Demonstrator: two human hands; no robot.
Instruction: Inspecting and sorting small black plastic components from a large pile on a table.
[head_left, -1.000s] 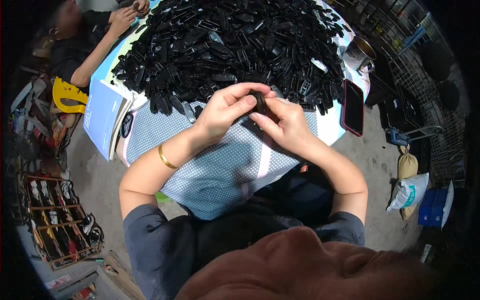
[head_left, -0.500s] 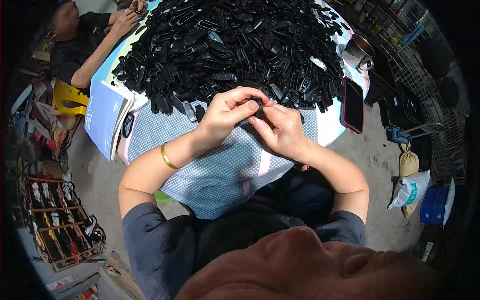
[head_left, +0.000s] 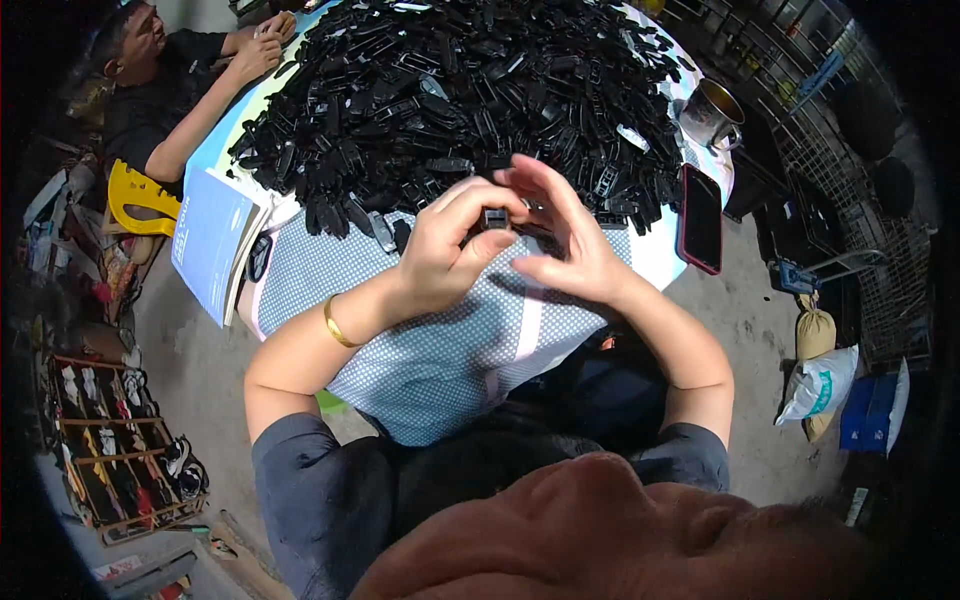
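Observation:
Between the thumb and fingers of my left hand (head_left: 440, 248) is a small black plastic piece (head_left: 495, 217), with its squarish end showing. Close on its right, my right hand (head_left: 580, 250) has thumb and fingers spread apart, and nothing shows in its grip. Both hands are above a blue-and-white dotted cloth (head_left: 410, 375) at the table's near side. Just beyond them rises a large heap of slim black plastic pieces (head_left: 430, 120), a few greyish or shiny. Their exact kind is unclear.
A blue-covered book (head_left: 212, 240) lies at the table's left edge, with a dark looped object (head_left: 259, 257) beside it. On the right are a red-edged phone (head_left: 701, 220) and a metal mug (head_left: 710, 115). Another person (head_left: 185, 110) sits at the far left, hands at the table edge.
My right hand has come away from the black piece and its fingers have spread. The piece stays in my left hand. The other person's head has turned or lifted slightly.

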